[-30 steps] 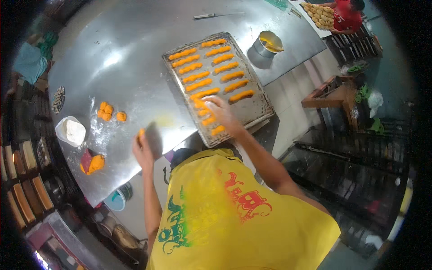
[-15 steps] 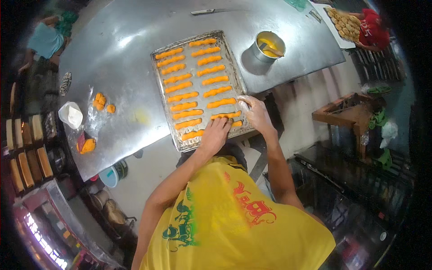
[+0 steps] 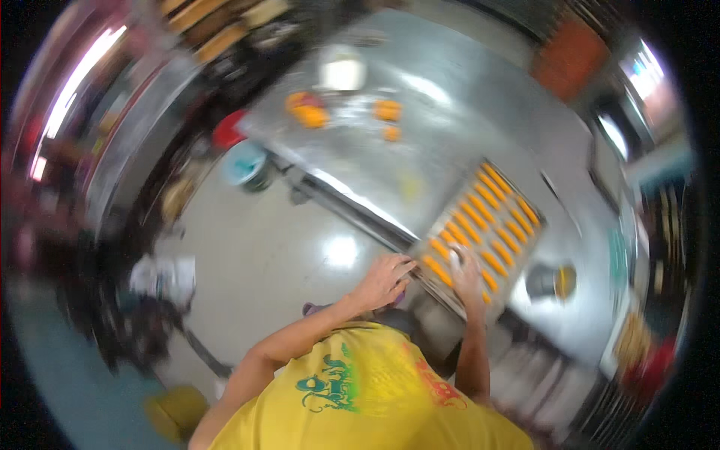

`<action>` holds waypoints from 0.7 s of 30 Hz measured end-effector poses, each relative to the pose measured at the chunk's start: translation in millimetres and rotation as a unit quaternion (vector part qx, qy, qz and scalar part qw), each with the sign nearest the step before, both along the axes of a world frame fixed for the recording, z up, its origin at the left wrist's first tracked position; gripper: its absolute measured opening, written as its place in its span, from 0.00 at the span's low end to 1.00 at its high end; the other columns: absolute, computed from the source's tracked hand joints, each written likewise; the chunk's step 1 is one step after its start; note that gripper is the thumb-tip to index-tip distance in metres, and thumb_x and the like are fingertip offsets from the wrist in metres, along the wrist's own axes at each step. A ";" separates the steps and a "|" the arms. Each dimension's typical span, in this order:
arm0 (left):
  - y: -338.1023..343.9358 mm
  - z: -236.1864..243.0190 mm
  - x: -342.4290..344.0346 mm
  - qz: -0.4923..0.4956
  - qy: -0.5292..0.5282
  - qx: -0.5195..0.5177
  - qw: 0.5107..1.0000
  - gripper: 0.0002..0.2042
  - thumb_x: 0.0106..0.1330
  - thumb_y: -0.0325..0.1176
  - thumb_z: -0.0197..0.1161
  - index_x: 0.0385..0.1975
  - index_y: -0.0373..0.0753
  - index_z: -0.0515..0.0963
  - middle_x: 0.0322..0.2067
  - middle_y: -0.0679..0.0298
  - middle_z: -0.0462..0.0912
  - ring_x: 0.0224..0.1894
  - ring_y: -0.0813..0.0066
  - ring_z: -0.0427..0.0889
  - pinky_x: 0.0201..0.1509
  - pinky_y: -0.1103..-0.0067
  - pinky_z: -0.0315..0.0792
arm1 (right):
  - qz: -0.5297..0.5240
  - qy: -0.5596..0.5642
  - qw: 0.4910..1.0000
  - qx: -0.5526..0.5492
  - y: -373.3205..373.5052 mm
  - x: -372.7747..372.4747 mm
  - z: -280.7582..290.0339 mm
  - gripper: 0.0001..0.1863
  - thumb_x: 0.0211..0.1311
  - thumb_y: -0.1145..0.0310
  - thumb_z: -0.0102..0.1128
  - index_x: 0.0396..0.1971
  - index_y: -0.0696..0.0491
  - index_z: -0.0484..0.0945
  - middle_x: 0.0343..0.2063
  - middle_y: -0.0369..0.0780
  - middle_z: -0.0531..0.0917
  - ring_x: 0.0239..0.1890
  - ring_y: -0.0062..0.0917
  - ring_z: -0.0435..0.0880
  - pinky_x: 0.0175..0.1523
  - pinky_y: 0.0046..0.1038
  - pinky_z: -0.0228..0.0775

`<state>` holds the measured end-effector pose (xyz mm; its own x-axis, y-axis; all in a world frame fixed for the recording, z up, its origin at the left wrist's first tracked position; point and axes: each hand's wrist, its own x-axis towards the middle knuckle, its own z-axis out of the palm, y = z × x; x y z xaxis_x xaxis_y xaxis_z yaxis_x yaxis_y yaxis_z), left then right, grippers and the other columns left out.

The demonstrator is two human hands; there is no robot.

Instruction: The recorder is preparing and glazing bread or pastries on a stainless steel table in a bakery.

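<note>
Beneath the half-curled right hand (image 3: 468, 279), dough strips (image 3: 481, 208) filled two rows of the tray (image 3: 486, 241); beyond the left hand (image 3: 382, 283), loosely curled beside its edge, dough lumps (image 3: 387, 110) lay unshaped. Blur hid whether either held anything.

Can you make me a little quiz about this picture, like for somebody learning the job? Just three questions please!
1. True or false: the metal pot stands on the tray.
2. Which is over the orange dough strips?
A) the left hand
B) the right hand
C) both hands
3. Fill in the blank: the white tub stands on the metal ____.

Key:
1. False; it stands beside it.
2. B
3. table
</note>
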<state>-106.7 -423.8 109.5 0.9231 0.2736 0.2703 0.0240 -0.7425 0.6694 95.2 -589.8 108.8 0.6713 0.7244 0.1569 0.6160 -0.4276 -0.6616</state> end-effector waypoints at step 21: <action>-183.0 -306.2 -829.4 0.902 0.107 -0.277 0.314 0.20 0.69 0.48 0.55 0.48 0.40 0.82 0.45 0.44 0.85 0.52 0.44 0.83 0.57 0.58 0.75 | 0.424 0.095 0.672 -0.600 355.3 -426.5 -304.7 0.23 0.62 0.63 0.65 0.56 0.54 0.80 0.37 0.38 0.86 0.36 0.27 0.83 0.40 0.36 0.76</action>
<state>-936.1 -606.7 -196.7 -0.8875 0.3542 -0.2949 0.1603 0.8371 0.5231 -331.3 -234.5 -195.9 -0.1374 0.3881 -0.9113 0.9274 -0.2728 -0.2560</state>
